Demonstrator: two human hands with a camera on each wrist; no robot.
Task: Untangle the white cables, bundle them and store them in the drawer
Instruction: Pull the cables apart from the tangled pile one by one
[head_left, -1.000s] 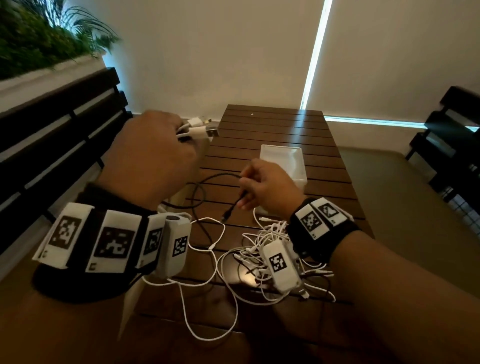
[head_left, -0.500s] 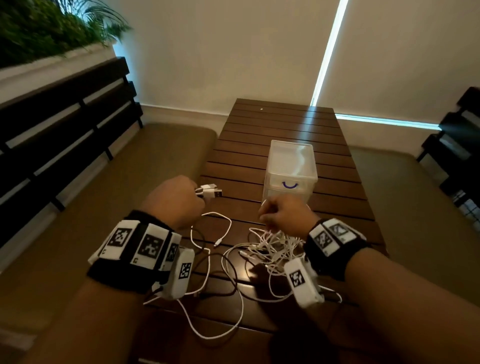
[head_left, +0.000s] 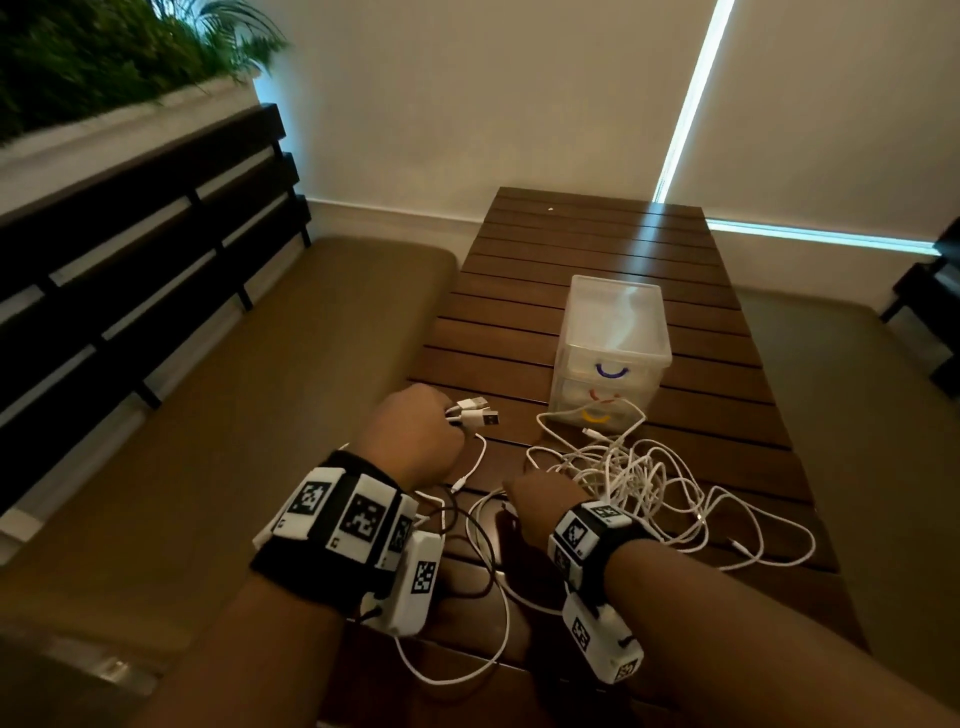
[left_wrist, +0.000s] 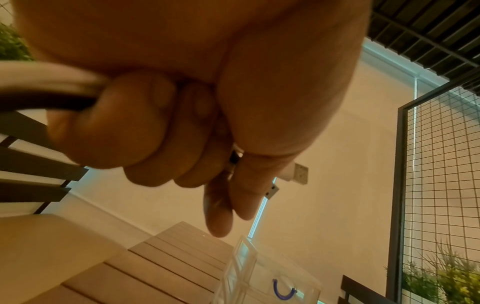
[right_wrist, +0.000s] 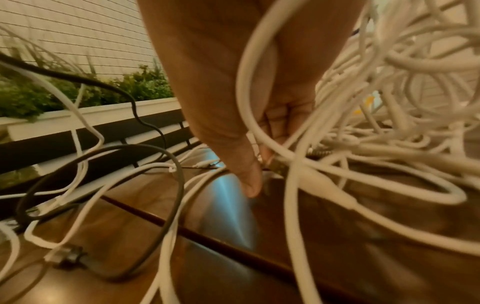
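The white cable plug ends (head_left: 475, 413) are held bunched in the closed grip of the left hand (head_left: 415, 436), above the dark slatted wooden surface (head_left: 597, 244). The right hand (head_left: 540, 501) is lowered at the near edge of the tangled heap of white cables (head_left: 639, 475), its fingertips (right_wrist: 250, 185) pinched at a strand; which one cannot be told. The clear plastic drawer unit (head_left: 613, 332) stands just beyond the heap, drawers closed. One strand is best followed from the held plugs and drawn out slowly through loosened loops, so knots are not tightened. The thin black cable (right_wrist: 171, 185) should be left out.
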